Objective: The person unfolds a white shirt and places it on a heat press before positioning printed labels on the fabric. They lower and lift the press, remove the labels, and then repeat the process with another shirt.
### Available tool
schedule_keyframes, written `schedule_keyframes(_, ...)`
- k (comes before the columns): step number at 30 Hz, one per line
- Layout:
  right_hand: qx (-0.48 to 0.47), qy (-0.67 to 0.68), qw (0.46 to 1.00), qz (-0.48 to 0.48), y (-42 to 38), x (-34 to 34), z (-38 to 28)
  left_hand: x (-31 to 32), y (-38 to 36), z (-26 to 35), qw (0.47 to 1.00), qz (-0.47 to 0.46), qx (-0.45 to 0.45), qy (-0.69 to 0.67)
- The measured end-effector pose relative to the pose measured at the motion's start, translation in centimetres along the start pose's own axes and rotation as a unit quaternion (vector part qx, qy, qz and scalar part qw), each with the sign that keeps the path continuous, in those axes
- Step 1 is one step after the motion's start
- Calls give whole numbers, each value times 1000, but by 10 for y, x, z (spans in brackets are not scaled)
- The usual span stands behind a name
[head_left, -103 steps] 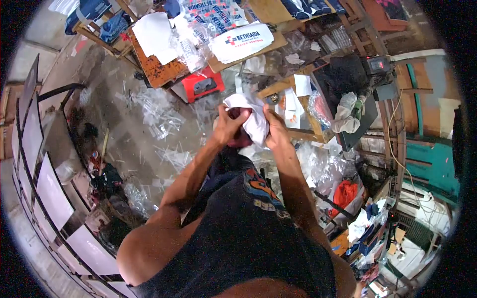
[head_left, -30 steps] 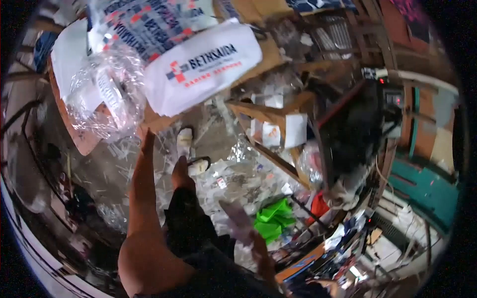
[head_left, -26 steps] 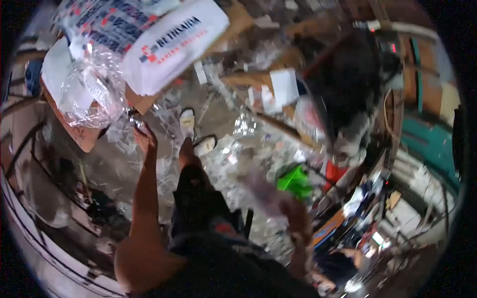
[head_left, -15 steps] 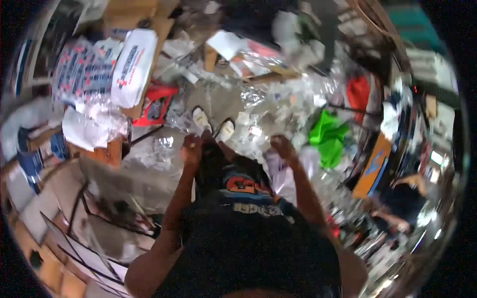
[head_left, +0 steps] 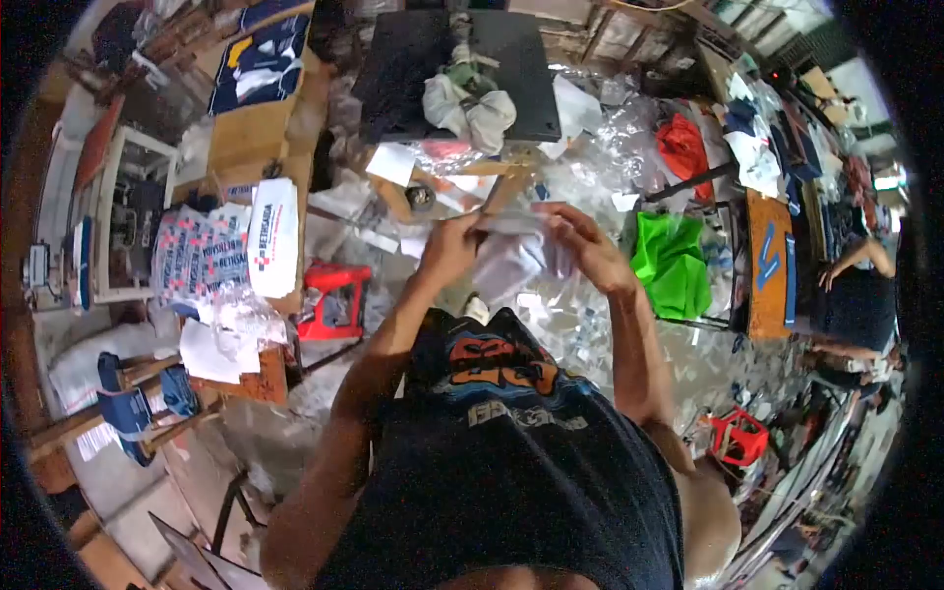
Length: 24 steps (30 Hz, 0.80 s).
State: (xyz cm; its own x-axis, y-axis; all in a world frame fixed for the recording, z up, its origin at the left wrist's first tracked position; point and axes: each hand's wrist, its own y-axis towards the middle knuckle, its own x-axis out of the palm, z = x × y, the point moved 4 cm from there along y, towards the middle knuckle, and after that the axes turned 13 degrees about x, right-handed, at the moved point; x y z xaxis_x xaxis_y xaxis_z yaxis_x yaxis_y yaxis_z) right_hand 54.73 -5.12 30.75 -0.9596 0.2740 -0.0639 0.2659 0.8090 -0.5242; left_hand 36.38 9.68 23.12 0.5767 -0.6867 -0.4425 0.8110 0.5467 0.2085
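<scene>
Between my hands hangs a thin, soft, pale lilac-grey piece [head_left: 509, 267], like cloth or a plastic bag, slightly blurred. My left hand [head_left: 450, 252] is closed on its upper left edge. On the other side my right hand [head_left: 596, 254] grips the upper right edge, thumb and fingers bent round it. The piece hangs in front of my chest, over the floor. Beyond it, a bunched white and green cloth [head_left: 472, 108] lies on a black tabletop [head_left: 393, 59].
To the left, printed plastic packs [head_left: 202, 246] and a white printed bag [head_left: 274, 236] lie near a red stool [head_left: 332, 303]. Green cloth [head_left: 671, 264] and an orange-brown board [head_left: 769, 265] are on the right. Another person [head_left: 857, 300] is at far right. Scraps litter the floor.
The pale piece, hanging low by my right hand before, is now held up between both hands. My hands have risen and come together. The view has tilted up, showing the black tabletop.
</scene>
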Motion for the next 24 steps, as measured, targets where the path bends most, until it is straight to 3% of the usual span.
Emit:
schedule_keyframes(2, -23, 72, 997, 32, -8, -7, -6, -24, 4, 27, 992, 61, -78, -73)
schedule_keyframes(3, -36, 140, 988, 55, -13, -10, -9, -25, 6, 31, 993, 60, -69, -69)
schedule_keyframes(4, -12, 178, 983, 42, -19, -9, -7, -22, 3, 26, 936, 127, -136, -300)
schedule_keyframes(5, -17, 180, 983, 43, -21, -5, -2, -16, 0, 20, 815, 185, -196, -512)
schedule_keyframes(6, 1, 135, 988, 70, -18, 0, 10, -8, 3, 6, 736, 179, -170, -630)
schedule_keyframes(7, 19, 89, 991, 98, -16, 6, 20, -10, 3, 14, 740, 175, -166, -628)
schedule_keyframes(8, -13, 140, 987, 78, -14, 15, 27, -9, 0, 23, 705, 167, -187, -663)
schedule_keyframes(9, 31, 105, 992, 59, -13, 15, 29, -7, -2, 38, 668, 156, -208, -697)
schedule_keyframes(11, -75, 113, 988, 80, -17, 21, 29, -5, -6, 66, 698, 163, -225, -659)
schedule_keyframes(12, -100, 194, 976, 12, -12, 23, 40, -3, -8, 76, 696, 146, -206, -672)
schedule_keyframes(14, -76, 309, 944, -85, -19, 36, 45, 8, -10, 80, 669, 87, -166, -719)
schedule_keyframes(16, 7, 305, 946, -104, -33, 45, 48, 20, -13, 86, 691, 95, -233, -678)
schedule_keyframes(17, -13, 292, 954, -68, -43, 49, 40, 26, -14, 84, 706, 88, -247, -658)
schedule_keyframes(19, -1, 240, 971, -3, -70, 52, 13, 30, -12, 73, 765, 33, -176, -619)
schedule_keyframes(20, 31, 204, 978, 22, -82, 49, 2, 20, -9, 98, 751, 15, -141, -645)
schedule_keyframes(21, -51, 211, 976, 23, -81, 49, 2, 19, -10, 96, 751, 10, -140, -645)
schedule_keyframes(24, -33, 171, 984, 27, -93, 40, 7, 12, -19, 96, 770, 23, -159, -617)
